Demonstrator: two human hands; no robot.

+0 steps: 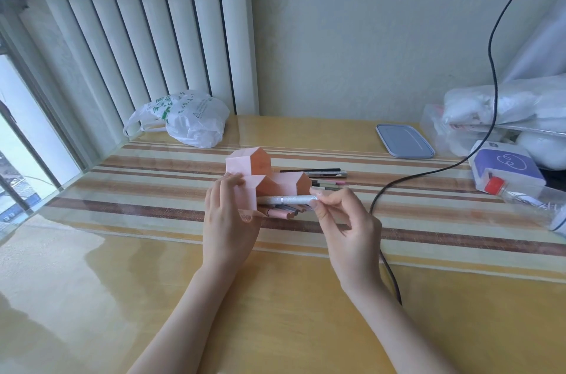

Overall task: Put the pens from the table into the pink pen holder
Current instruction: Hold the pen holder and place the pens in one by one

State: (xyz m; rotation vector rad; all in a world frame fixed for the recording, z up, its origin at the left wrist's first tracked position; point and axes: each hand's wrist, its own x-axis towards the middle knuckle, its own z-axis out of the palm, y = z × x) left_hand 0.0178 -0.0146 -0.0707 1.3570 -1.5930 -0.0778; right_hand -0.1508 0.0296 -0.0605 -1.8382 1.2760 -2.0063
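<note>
The pink pen holder [251, 167] lies on its side in the middle of the table, its hexagonal tubes opening toward the right. My left hand [228, 217] grips its near left end. My right hand [343, 217] pinches the right end of a silver glittery pen [286, 198], which lies level with its left end at the mouth of a front tube. Several pens [283, 210] stick out of the lowest tube. Behind my right hand, several more pens [324, 176] lie on the table beside the holder.
A black cable [428, 173] loops across the table right of my right hand. A white plastic bag [183, 119] sits at the back left, a grey-blue lid [404, 141] at the back right, and a purple box [507, 165] and plastic-wrapped items at the far right.
</note>
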